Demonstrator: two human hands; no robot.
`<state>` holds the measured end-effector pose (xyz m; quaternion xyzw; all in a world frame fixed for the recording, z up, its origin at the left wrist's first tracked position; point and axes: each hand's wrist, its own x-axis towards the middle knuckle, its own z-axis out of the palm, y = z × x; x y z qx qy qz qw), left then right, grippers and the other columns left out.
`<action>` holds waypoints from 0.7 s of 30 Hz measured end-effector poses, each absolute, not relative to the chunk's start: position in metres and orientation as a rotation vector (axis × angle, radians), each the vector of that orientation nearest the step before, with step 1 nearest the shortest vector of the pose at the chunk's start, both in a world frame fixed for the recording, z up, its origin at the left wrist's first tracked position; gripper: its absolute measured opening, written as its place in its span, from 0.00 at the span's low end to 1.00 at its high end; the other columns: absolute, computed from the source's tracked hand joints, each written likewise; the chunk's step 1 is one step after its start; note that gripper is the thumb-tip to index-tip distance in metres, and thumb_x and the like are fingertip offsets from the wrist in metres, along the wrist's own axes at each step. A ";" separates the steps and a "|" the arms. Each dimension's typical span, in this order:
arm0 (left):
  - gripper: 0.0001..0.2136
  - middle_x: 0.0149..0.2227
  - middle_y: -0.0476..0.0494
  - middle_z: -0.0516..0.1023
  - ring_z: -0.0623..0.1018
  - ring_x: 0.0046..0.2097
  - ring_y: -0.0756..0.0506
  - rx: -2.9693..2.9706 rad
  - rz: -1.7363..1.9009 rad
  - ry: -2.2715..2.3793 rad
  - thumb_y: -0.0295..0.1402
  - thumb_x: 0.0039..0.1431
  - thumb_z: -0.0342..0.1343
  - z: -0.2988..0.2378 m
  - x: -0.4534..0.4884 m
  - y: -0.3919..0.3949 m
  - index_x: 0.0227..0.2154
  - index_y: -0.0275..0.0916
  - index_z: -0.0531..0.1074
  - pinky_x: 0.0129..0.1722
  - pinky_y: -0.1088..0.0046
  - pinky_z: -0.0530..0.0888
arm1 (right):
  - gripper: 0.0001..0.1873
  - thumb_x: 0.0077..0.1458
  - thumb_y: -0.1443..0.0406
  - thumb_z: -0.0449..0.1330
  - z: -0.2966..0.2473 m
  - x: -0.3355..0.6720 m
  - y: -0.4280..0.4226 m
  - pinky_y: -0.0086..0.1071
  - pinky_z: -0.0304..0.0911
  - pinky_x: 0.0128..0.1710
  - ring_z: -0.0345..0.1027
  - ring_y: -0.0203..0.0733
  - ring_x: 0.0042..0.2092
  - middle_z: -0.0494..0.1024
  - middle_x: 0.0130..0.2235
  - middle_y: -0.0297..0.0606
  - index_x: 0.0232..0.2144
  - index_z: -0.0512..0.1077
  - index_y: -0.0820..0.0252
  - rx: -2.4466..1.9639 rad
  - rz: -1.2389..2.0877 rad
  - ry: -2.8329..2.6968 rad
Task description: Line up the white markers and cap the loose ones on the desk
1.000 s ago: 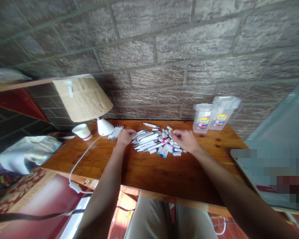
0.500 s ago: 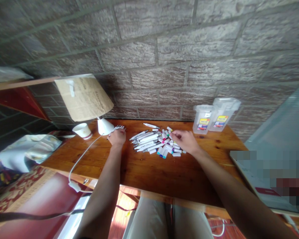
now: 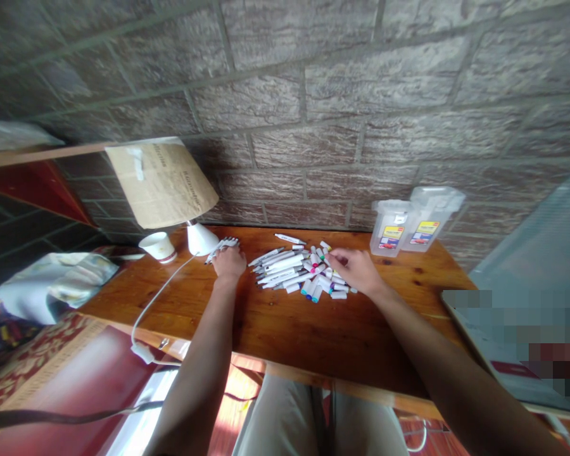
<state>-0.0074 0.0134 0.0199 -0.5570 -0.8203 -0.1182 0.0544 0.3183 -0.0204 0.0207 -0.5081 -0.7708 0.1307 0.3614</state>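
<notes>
Head view: one marker pile [image 3: 285, 269] on the table [image 3: 285, 329] is overlapped by the curled right hand [image 3: 354, 267], one smaller bunch [image 3: 224, 244] by the outspread left hand [image 3: 230, 261]; neither grip can be told. Two boxes [image 3: 390, 229] are seen.

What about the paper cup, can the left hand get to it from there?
Probably yes: the left hand, at the small bunch of markers, looks close enough. It probably can't slide straight across, though, because the white lamp base and the cord are in between. Lifting over the cord looks free.
</notes>
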 end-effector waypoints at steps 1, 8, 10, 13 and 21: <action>0.15 0.51 0.30 0.76 0.72 0.56 0.32 -1.695 -0.352 -2.490 0.34 0.62 0.48 0.019 -0.007 0.013 0.43 0.37 0.79 0.54 0.55 0.69 | 0.16 0.60 0.57 0.56 0.020 0.318 -0.020 0.28 0.59 0.32 0.71 0.36 0.27 0.79 0.26 0.33 0.29 0.79 0.57 -1.309 0.338 -1.984; 0.17 0.52 0.33 0.76 0.72 0.57 0.33 -1.762 -0.318 -2.486 0.35 0.63 0.47 0.017 -0.004 0.014 0.47 0.38 0.77 0.55 0.55 0.68 | 0.15 0.60 0.57 0.56 0.021 0.318 -0.021 0.27 0.59 0.32 0.71 0.36 0.28 0.80 0.27 0.33 0.30 0.79 0.57 -1.314 0.333 -1.988; 0.17 0.53 0.33 0.76 0.72 0.57 0.32 -1.802 -0.305 -2.483 0.36 0.63 0.47 0.016 -0.003 0.015 0.47 0.38 0.77 0.55 0.55 0.67 | 0.15 0.60 0.58 0.56 0.021 0.318 -0.021 0.27 0.59 0.32 0.71 0.36 0.28 0.80 0.26 0.33 0.29 0.79 0.57 -1.315 0.332 -1.986; 0.17 0.52 0.33 0.77 0.72 0.56 0.32 -1.842 -0.286 -2.487 0.36 0.63 0.47 0.014 -0.003 0.017 0.47 0.38 0.77 0.56 0.54 0.67 | 0.16 0.60 0.57 0.56 0.022 0.318 -0.021 0.27 0.60 0.32 0.72 0.37 0.28 0.80 0.27 0.34 0.29 0.79 0.57 -1.302 0.328 -1.986; 0.19 0.53 0.30 0.76 0.72 0.57 0.31 -1.826 -0.299 -2.529 0.40 0.62 0.47 0.011 -0.004 0.021 0.47 0.36 0.76 0.56 0.53 0.66 | 0.15 0.60 0.58 0.56 0.023 0.318 -0.021 0.28 0.61 0.32 0.73 0.38 0.29 0.81 0.27 0.33 0.29 0.79 0.56 -1.296 0.325 -1.978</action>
